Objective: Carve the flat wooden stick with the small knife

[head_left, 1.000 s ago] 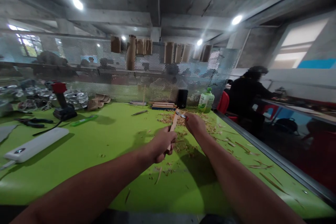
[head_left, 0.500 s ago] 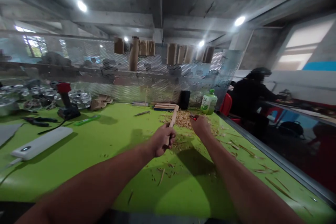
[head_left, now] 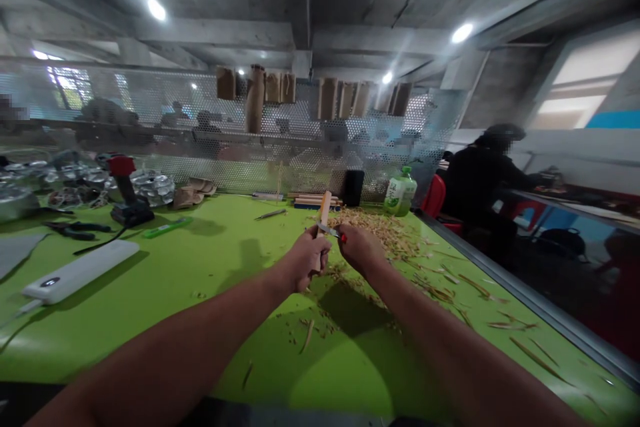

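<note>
My left hand [head_left: 306,257] is closed around the lower part of a pale wooden stick [head_left: 325,211], which points up and away from me. In my right hand [head_left: 363,250] is a knife [head_left: 330,231] with a bit of red at its handle. Its blade lies across the stick just above my left fingers. Most of the knife's handle is hidden by my right hand. Wood shavings [head_left: 395,233] are heaped behind and to the right of my hands, on the green table [head_left: 190,313].
On the left are a cordless drill [head_left: 127,193], pliers [head_left: 75,230], a green utility knife [head_left: 167,227] and a white power bank-like device [head_left: 83,270]. A green-labelled jug [head_left: 401,193] and a black upright object [head_left: 354,187] stand at the back. A person [head_left: 483,180] sits to the right.
My right hand has moved left and toward me, bringing the knife onto the stick. The stick has turned more upright, and its top has shifted slightly left.
</note>
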Demonstrator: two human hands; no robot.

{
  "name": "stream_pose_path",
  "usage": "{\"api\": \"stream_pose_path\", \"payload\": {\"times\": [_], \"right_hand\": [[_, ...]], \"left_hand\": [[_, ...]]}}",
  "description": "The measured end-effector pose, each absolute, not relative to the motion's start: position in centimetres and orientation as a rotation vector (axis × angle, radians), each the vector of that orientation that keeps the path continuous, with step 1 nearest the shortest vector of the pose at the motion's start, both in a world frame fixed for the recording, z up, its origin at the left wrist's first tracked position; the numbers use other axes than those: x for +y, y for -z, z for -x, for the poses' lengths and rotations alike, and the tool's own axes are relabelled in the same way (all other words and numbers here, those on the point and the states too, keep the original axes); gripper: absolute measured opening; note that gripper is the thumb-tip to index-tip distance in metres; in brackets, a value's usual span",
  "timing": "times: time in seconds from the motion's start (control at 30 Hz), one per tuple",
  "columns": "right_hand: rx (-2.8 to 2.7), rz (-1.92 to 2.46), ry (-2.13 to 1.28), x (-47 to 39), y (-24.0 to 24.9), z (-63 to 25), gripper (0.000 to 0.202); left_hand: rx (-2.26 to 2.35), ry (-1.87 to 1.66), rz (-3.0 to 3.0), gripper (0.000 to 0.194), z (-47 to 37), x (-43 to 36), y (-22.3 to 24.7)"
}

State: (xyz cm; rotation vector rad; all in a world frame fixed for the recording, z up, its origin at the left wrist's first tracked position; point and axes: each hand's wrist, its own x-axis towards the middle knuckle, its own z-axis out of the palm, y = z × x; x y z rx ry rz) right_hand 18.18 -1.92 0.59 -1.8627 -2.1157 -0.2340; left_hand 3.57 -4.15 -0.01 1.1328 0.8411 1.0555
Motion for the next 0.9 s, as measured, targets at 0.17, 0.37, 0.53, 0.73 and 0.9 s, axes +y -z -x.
{"api": "stream_pose_path", "payload": {"times": [0.17, 0.37, 0.53, 0.73, 0.9], "right_hand": [[-2.123, 1.828, 0.334, -2.2, -0.5, -18.2, 0.025], [-2.124, 1.86, 0.325, -1.6, -0.6, -18.3, 0.024], [-1.95, 1.963, 0.309, -0.2, -0.7, -21.0, 0.03], [-1.882, 1.971, 0.385, 1.4, -0.2, -22.7, 0.031], [-1.778, 2.101, 0.173, 2.4, 0.3, -24.2, 0.034]], "left_hand": [[1.005, -1.044, -1.256, 0.02, -4.0, -4.6, -0.3], [1.086, -1.053, -1.298, 0.026, -4.2, -5.1, -0.6], [1.07, -0.912, -1.274, 0.04, -4.6, -7.3, -1.0], [1.083, -0.847, -1.292, 0.049, -4.7, -8.2, -1.3], [1.021, -0.801, -1.274, 0.054, -4.6, -9.6, -2.2]]}}
